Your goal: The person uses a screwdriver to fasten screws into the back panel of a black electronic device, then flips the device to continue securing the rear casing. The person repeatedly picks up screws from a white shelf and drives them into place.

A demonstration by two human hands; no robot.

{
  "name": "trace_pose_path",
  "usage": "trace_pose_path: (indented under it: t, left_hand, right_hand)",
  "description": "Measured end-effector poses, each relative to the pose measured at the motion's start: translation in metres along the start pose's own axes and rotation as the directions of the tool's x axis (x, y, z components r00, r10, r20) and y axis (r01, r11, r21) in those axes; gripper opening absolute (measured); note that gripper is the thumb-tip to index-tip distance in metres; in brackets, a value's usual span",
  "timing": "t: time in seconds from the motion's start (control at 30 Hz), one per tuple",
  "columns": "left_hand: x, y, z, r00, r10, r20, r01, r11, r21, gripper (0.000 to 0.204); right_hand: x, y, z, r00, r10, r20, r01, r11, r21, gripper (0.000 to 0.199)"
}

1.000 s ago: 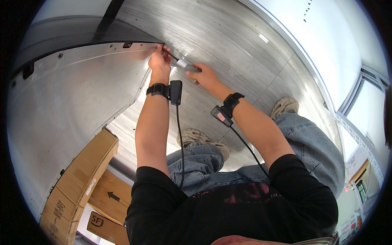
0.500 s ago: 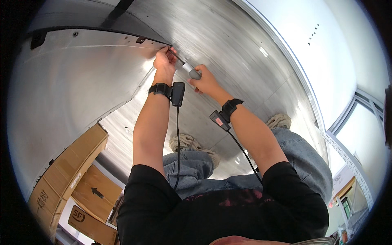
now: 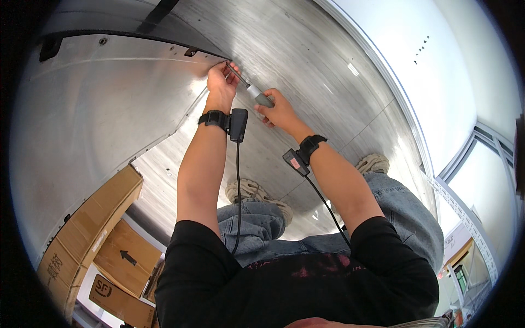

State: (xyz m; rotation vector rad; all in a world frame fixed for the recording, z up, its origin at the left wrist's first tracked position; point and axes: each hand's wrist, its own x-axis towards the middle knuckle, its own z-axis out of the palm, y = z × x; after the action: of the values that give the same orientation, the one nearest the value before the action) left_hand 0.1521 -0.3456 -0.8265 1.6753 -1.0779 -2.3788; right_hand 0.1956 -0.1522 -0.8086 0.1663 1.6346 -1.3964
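My right hand (image 3: pixel 280 111) is closed round the grey handle of a screwdriver (image 3: pixel 259 95). Its thin dark shaft slants up and left to the far corner of a large silvery metal panel (image 3: pixel 126 82). At that corner my left hand (image 3: pixel 221 82) is closed, its fingers curled by the screwdriver's tip and the panel's edge. What lies between those fingertips is hidden. Small holes and dark brackets line the panel's far edge. Each wrist wears a black strap with a small cabled box.
Cardboard boxes (image 3: pixel 117 249) are stacked at the lower left, against the panel. Grey wood-look flooring (image 3: pixel 306 65) spreads beyond my hands, bounded on the right by a white wall (image 3: pixel 404 49). A perforated metal frame (image 3: pixel 465 218) stands at the right. My shoes (image 3: pixel 249 191) are below my arms.
The screwdriver's handle and my right hand have shifted slightly to the right and down. My left hand stays at the panel's corner.
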Motion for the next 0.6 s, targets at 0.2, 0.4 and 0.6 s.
trace_pose_path:
  t: [0.2, 0.4, 0.6]
  left_hand:
    - [-0.006, -0.001, 0.007, 1.0, -0.012, -0.02, 0.011, 0.999, -0.031, 0.013]
    - [-0.008, -0.002, 0.006, 1.0, -0.018, -0.006, 0.018, 0.999, -0.047, 0.016]
    - [-0.011, 0.0, 0.005, 1.0, -0.018, -0.013, 0.017, 0.998, -0.068, 0.016]
  right_hand:
    - [0.017, 0.022, 0.0, 0.995, 0.045, -0.086, -0.019, 0.958, 0.287, 0.043]
    - [0.029, 0.04, -0.005, 0.964, -0.263, -0.049, 0.248, 0.947, -0.203, 0.049]
    - [-0.002, -0.003, -0.006, 0.994, 0.1, 0.05, -0.108, 0.976, 0.191, 0.04]
